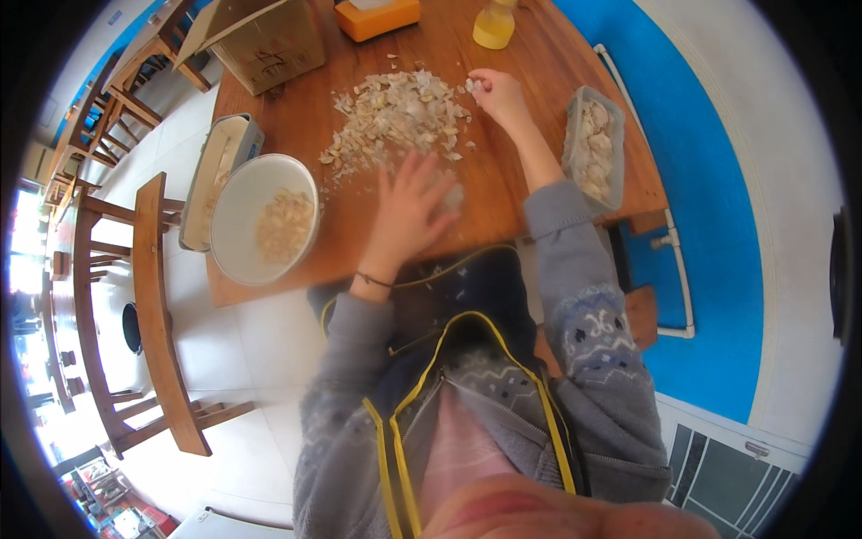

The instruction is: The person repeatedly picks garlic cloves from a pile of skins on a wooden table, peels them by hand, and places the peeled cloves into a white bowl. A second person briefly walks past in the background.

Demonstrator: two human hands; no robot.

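Note:
On the wooden table [323,229] lies a heap of garlic cloves and papery skins [404,108]. My left hand [411,202] is blurred, its fingers spread low over the table at the heap's near edge, with a pale bit of skin beside them. Right of the heap, my right hand [495,94] pinches small pieces of garlic skin between thumb and fingers. A white bowl [232,222] with peeled cloves [286,222] stands to the left. Farther right, a plastic container [572,141] holds garlic bulbs [597,145].
Behind the bowl is a long rectangular container [215,162]. A cardboard box [276,50], an orange tissue box [377,20] and a bottle of yellow liquid [493,30] stand at the far side. A wooden bench [165,303] is at the left; a pipe [683,283] runs along the blue wall.

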